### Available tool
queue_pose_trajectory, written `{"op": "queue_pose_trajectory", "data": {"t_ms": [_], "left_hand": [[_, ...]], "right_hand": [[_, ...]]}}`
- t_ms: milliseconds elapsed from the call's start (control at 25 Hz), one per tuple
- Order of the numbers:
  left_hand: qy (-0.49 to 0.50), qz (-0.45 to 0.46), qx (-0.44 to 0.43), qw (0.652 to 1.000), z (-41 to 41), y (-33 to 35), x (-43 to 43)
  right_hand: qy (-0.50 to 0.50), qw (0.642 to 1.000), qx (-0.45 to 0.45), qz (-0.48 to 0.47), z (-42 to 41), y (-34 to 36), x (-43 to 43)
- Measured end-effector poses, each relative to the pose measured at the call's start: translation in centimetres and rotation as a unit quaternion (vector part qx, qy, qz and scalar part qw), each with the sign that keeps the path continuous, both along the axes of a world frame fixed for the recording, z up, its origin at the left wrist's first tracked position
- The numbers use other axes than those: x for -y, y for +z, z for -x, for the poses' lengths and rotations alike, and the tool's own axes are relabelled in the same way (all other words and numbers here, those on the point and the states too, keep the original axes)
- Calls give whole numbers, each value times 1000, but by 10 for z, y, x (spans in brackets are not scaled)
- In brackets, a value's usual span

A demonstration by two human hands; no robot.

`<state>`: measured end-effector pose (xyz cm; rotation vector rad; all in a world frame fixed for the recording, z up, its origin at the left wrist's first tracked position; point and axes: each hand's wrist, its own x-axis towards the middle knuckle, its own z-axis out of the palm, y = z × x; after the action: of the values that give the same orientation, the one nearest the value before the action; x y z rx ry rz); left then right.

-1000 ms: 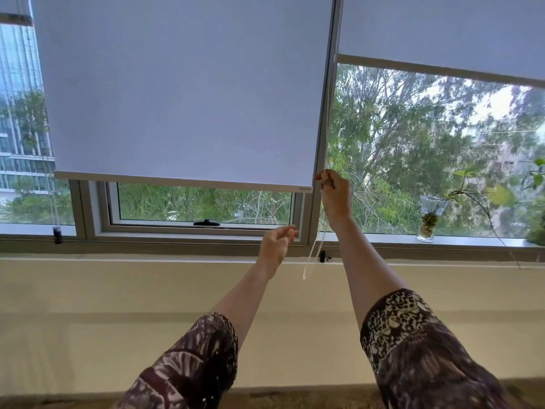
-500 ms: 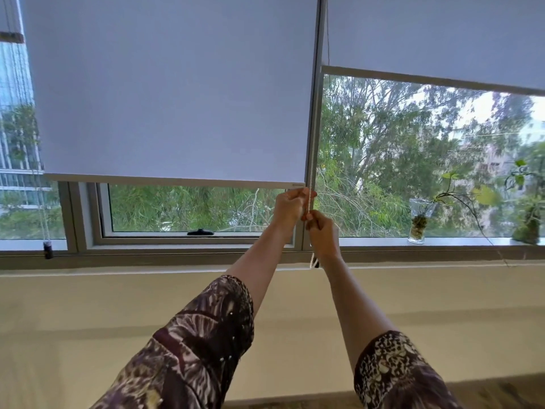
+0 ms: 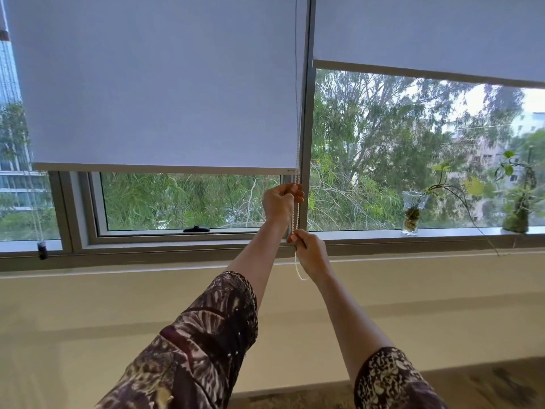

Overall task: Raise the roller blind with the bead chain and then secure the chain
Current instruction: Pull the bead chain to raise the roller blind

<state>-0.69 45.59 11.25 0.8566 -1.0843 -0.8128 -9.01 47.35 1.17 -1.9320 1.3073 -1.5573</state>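
Note:
A pale grey roller blind point(image 3: 159, 84) covers most of the left window, its bottom bar point(image 3: 165, 168) a little above the lower pane. The white bead chain point(image 3: 297, 214) hangs down the blind's right edge beside the window post. My left hand point(image 3: 280, 202) grips the chain just under the bottom bar. Lower down, at sill level, my right hand point(image 3: 309, 252) pinches the same chain. The chain's loop end dangles below that hand against the wall.
To the right, a second blind point(image 3: 427, 31) sits higher over its window. A glass vase point(image 3: 413, 214) with a trailing plant stands on the sill, and another plant point(image 3: 519, 208) is at the far right. At the far left hangs another chain with a dark weight point(image 3: 42, 249).
My left hand rose from below the sill to grip the chain under the bar. My right hand slid down the chain to sill level. The blind's bottom bar stayed about level.

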Motion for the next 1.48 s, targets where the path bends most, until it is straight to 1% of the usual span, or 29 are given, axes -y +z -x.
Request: {"op": "queue_pose_trajectory", "data": {"t_ms": [120, 240, 320, 400, 520, 680, 760, 840, 920, 1000, 1040, 1160, 1200, 1280, 1320, 1360, 1480], "left_hand": [[40, 15, 26, 999, -4, -8, 1], [50, 25, 56, 997, -7, -19, -3], [54, 21, 78, 995, -7, -29, -6], [48, 11, 88, 995, -8, -39, -7], [55, 5, 125, 991, -7, -59, -8], [31, -18, 109, 993, 6, -95, -16], [29, -16, 115, 993, 11, -111, -22], [39, -13, 128, 991, 13, -123, -26], [34, -13, 141, 989, 14, -129, -29], [23, -20, 183, 983, 13, -130, -29], [14, -33, 197, 980, 12, -131, -28], [-32, -99, 199, 974, 6, -133, -23], [-37, -117, 212, 969, 4, -132, -21], [-3, -136, 271, 953, -1, -124, -14], [21, -133, 287, 949, -2, -116, -11], [32, -122, 276, 953, -3, -104, -8], [11, -83, 158, 984, -2, -61, -1]], "right_hand": [[40, 997, 7, -72, 2, 6, 2], [80, 986, 65, -132, 4, 18, 6], [89, 982, 115, -124, 7, 31, 8], [91, 979, 150, -102, 9, 47, 8], [84, 973, 200, -85, 6, 78, 9], [89, 964, 243, -62, -6, 113, 9], [88, 957, 270, -58, -9, 127, 11], [66, 954, 288, -51, -9, 137, 14], [30, 962, 269, -24, -9, 135, 18], [5, 971, 239, 9, -10, 125, 18], [2, 973, 229, 17, -10, 118, 18], [-4, 979, 203, 23, -8, 101, 15], [-12, 981, 192, 23, -7, 96, 14], [-20, 985, 172, 24, -6, 86, 13], [-21, 986, 164, 28, -4, 81, 13], [-27, 987, 153, 32, -2, 76, 13], [-55, 992, 112, 24, 5, 58, 14]]}}
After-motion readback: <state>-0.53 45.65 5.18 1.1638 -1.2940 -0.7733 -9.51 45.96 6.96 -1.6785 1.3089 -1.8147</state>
